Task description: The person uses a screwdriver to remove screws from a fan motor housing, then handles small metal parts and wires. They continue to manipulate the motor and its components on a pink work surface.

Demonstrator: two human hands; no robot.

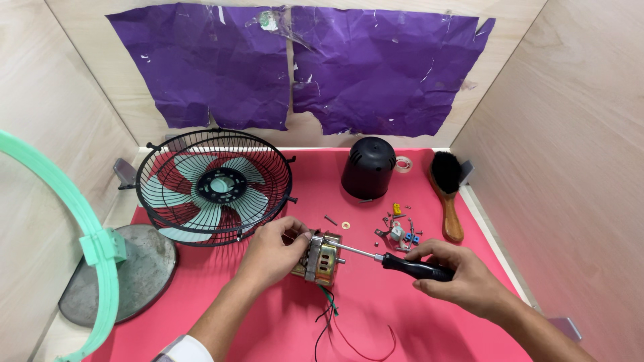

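The left hand (272,251) grasps the fan motor (323,257) on the red mat (402,315); the right hand (456,275) clenches a screwdriver (392,259), its tip at the motor. Beyond the motor: loose screws (400,224), black motor cover (368,167), fan grille (215,186).

Bright, even light falls from above and slightly in front; shadows are soft and short, pooling just under the left hand (272,251) gripping the brass-coloured metal fan motor (322,257) and beneath the right hand (456,271); glare streaks the crinkled purple paper sheets (295,64) far behind the grip; focus is sharp throughout; the wide lens bends the pale green plastic ring (64,201) at the left edge.
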